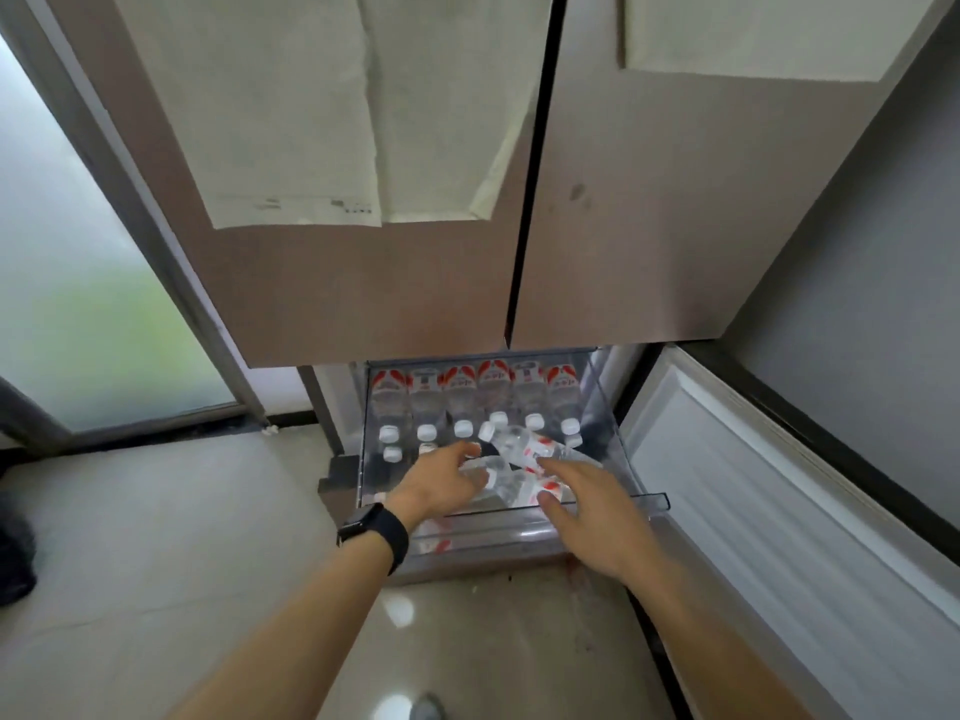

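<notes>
A clear fridge drawer [649, 500] is pulled out low in the head view. It holds several water bottles with white caps and red-and-white labels; a back row [470, 389] lies side by side. One loose bottle [522, 445] lies slanted on top of the others. My left hand [441, 485], with a black watch on its wrist, reaches into the drawer, its fingers curled round a clear bottle [496, 472] under the slanted one. To its right, my right hand [589, 506] lies with straight fingers on a bottle [545, 490] at the drawer's front.
The lower fridge door [769, 517] stands open at the right, close to my right arm. Closed upper doors [363, 278] with paper sheets taped on hang above the drawer. A frosted glass door [78, 304] is at the left, with pale tiled floor [182, 537] below.
</notes>
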Available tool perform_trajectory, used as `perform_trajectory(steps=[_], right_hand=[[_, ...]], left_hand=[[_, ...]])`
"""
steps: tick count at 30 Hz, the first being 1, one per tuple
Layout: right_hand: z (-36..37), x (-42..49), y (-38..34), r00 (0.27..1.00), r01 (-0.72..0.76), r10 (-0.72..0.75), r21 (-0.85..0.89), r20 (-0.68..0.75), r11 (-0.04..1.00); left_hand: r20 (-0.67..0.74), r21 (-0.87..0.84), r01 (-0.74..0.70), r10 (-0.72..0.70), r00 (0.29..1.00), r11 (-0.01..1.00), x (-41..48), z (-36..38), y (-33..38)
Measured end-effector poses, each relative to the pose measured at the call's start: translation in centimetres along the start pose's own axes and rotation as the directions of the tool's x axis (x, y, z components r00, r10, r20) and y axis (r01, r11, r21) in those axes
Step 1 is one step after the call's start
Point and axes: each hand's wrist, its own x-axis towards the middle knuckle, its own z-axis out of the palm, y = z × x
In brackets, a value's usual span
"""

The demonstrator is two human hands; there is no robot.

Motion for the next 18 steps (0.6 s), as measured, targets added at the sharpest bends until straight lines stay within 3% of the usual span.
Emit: perform_trajectory(steps=[5, 9, 12, 18], right_hand=[[2.2, 8.6, 2.0, 0.991, -0.046, 0.06, -0.116, 0.119, 0.992], [3.9, 13.7, 2.5, 0.981, -0.074, 0.1, -0.157, 0.167, 0.985], [5.4, 17.1, 2.6, 0.978, -0.018, 0.058, -0.198, 0.2, 0.98], [7.0, 19.8, 2.6, 0.962, 0.114, 0.033, -0.51, 0.27, 0.853]], left_hand=[[0.143, 0.11, 0.122, -0.138, 0.98, 0.986, 5.2, 2.3, -0.7], [0.192, 0.031, 0.161, -0.164, 0.968, 0.986, 7.6, 3.2, -0.6], [0.209, -0.013, 0.154, -0.148, 0.967, 0.988, 9.2, 3.5, -1.0], [0.25, -0.104, 0.185, -0.155, 0.956, 0.977, 10.2, 3.3, -1.7]])
